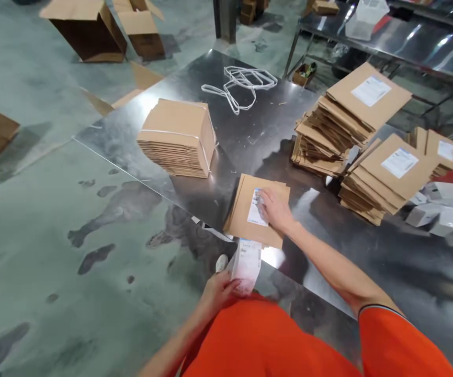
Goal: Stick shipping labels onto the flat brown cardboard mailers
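My left hand (219, 291) is closed around a strip of white printed labels (247, 262), held at the table's front edge close to my body. My right hand (275, 209) rests on a white shipping label (257, 209) that lies on the top brown cardboard mailer (239, 214). Its fingers are bent over the label's right side; whether they pinch it or press it flat I cannot tell. More mailers show beneath the top one, slightly fanned out. Beyond them stands a bundle of mailers (175, 131) tied with white string.
Labelled mailers are piled at the right in a tall stack (328, 128) and a lower stack (379, 175). Small white boxes (444, 220) sit at the far right. Loose white string (246, 81) lies on the metal table (258, 131). Open cartons (89, 31) stand on the floor.
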The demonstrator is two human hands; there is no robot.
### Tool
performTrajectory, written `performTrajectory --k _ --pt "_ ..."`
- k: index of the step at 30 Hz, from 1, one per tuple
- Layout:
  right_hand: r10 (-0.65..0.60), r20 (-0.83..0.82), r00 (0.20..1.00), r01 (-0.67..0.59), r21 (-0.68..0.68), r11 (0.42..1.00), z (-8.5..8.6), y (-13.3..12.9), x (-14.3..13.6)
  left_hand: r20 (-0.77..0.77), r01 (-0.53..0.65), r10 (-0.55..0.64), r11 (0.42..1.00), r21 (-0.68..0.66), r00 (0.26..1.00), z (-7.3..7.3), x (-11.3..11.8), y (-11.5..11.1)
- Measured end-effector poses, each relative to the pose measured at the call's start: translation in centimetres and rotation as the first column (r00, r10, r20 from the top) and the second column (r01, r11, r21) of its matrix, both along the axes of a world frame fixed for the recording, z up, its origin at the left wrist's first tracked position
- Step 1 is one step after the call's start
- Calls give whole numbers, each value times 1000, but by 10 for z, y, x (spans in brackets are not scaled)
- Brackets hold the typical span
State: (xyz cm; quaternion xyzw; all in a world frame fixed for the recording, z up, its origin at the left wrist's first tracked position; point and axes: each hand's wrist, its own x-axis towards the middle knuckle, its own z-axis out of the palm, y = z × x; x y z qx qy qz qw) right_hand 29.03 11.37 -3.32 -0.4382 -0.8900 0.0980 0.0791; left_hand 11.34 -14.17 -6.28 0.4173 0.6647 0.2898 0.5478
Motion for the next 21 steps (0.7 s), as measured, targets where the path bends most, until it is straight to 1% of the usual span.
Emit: performTrajectory --k 1,2,3,4,5,6,8,9,10,11,12,13,14,15,16,17,18,19,21 --pt "34 5 999 -34 -18 999 -3 0 -4 -85 107 -98 988 109 992 4 -3 8" --pt "37 14 999 -36 -33 999 -6 -1 -8 -176 206 -173 961 187 969 7 -5 20" --pt "18 24 1000 -17 -39 999 -10 -3 -12 -263 286 -227 934 215 938 9 -6 33" --pt "-3 32 999 5 -36 999 -14 -8 -15 -342 342 -260 917 204 903 11 -7 47" --pt "-6 32 999 7 -26 1000 -17 -14 -18 -406 376 -282 910 173 869 10 -8 59" --pt "24 19 1000 -24 -12 1000 -21 -23 -20 -448 395 -298 908 138 843 9 -9 69" --pt "190 -19 982 -190 1 982 -25 -36 -20 -474 414 -325 906 94 819 3 -9 80" --pt "277 -32 960 -277 -4 961 -27 -38 -18 -472 413 -327 907 88 818 -1 -10 80" --pt "323 -37 946 -324 -14 946 -28 -34 -14 -468 411 -328 908 85 821 -5 -11 78" --pt "309 -29 951 -310 -26 950 -28 -26 -9 -464 405 -326 911 79 824 -8 -13 74" --pt "230 -10 973 -231 -35 972 -29 -15 -2 -462 395 -322 916 68 826 -10 -15 68" --pt "103 12 995 -103 -34 994 -29 -2 7 -461 380 -314 923 55 830 -11 -18 62" --pt "-48 28 998 48 -23 999 -29 10 17 -460 366 -307 930 43 833 -11 -20 55" --pt "-183 31 983 183 -9 983 -29 18 27 -458 359 -304 933 35 835 -9 -22 48" --pt "-280 22 960 280 1 960 -30 21 35 -449 350 -295 936 44 844 -7 -23 42" --pt "-328 5 945 328 5 945 -30 19 42 -428 338 -275 938 78 861 -3 -23 37" --pt "-327 -15 945 327 6 945 -31 12 47 -393 323 -250 937 133 885 0 -21 35" --pt "-289 -35 957 289 4 957 -32 1 49 -346 305 -224 931 201 911 4 -18 36" --pt "-150 -59 987 150 -2 989 -31 -25 46 -247 276 -200 904 328 948 12 -11 47"
